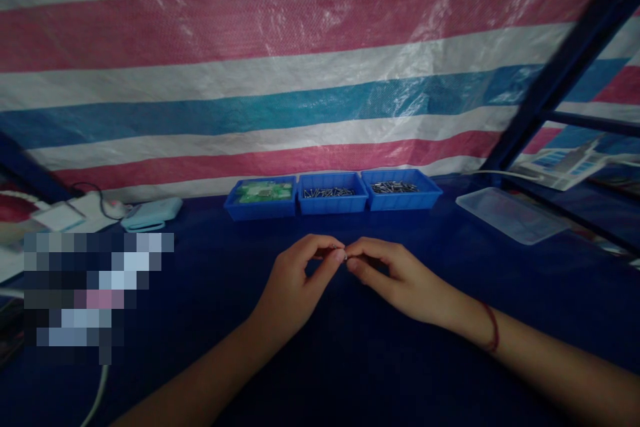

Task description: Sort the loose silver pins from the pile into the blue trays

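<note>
My left hand and my right hand meet fingertip to fingertip above the dark blue table. Each is closed in a pinch, thumb against fingers. Between the fingertips shows a tiny shiny bit, too small to name. Beyond the hands stand three blue bins in a row. The left bin contains green and clear plastic packets. Small metal pins or screws lie in the middle bin, and similar dark metal pieces lie in the right bin.
A translucent plastic lid lies at the right, near a rack with printed papers. At the left are a light blue case, a white power strip and a cable. A striped tarp hangs behind.
</note>
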Tool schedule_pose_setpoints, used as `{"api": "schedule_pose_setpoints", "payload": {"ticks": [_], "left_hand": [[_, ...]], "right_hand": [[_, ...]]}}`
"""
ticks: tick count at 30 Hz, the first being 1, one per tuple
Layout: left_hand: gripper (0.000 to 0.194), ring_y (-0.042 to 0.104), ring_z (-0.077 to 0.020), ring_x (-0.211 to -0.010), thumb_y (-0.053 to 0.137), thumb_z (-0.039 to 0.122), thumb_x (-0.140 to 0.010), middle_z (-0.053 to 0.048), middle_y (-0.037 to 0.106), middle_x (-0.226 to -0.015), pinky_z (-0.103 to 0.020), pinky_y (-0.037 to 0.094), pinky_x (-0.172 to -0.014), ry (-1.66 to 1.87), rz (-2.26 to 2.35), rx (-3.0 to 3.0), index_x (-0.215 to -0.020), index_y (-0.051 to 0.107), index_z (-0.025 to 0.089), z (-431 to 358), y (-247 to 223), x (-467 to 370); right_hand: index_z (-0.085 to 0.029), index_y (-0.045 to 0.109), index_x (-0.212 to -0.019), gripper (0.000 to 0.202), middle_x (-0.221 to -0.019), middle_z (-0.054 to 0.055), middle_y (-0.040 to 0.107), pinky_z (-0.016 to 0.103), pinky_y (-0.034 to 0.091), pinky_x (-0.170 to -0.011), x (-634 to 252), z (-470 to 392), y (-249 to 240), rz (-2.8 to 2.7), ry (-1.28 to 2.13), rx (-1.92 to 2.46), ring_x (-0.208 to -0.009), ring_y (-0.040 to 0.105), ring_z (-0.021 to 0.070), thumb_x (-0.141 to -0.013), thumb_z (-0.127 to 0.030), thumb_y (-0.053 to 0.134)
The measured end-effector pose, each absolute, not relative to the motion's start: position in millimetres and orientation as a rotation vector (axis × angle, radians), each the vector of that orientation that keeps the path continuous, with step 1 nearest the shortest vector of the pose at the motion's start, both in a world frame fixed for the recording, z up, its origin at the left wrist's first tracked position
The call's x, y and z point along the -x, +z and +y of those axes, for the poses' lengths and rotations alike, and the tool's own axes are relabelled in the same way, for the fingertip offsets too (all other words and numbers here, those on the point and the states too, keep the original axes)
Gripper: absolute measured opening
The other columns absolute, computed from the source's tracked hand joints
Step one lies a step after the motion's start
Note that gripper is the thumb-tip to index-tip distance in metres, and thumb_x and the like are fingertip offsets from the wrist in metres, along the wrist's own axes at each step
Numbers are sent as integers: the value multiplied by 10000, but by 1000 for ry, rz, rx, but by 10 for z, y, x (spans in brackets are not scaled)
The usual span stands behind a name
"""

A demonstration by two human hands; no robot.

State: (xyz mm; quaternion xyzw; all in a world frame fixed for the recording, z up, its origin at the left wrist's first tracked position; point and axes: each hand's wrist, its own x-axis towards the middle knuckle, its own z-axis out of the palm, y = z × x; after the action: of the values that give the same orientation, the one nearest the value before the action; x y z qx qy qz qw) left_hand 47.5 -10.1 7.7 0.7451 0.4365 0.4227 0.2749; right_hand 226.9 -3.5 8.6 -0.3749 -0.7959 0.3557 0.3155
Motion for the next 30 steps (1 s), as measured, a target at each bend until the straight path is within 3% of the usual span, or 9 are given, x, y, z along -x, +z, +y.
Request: {"api": "schedule_pose_setpoints", "payload": {"ticks": [21, 30], "left_hand": [[126, 603, -129, -793, 523, 183, -865, -2, 651, -871, -257, 475, -738, 1156, 1122, -2090, -930, 628, 206, -105, 64, -487], [130, 610, -138, -818, 523, 185, -862, -7, 656, -884, -265, 475, -751, 1142, 1143, -2089, -938, 626, 209, -81, 62, -481]], "right_hand": [[-183, 581, -861, 104, -731, -7, 584, 254, 410, -578, -2273, -24, 56, -2018, 910, 1038, -628, 514, 112, -859, -249, 502], [-194, 523, -850, 79, -701, -24, 518, 246, 380, -542, -2279, -4, 25, -1909, 897, 1074, -592, 474, 103, -862, -268, 497]]}}
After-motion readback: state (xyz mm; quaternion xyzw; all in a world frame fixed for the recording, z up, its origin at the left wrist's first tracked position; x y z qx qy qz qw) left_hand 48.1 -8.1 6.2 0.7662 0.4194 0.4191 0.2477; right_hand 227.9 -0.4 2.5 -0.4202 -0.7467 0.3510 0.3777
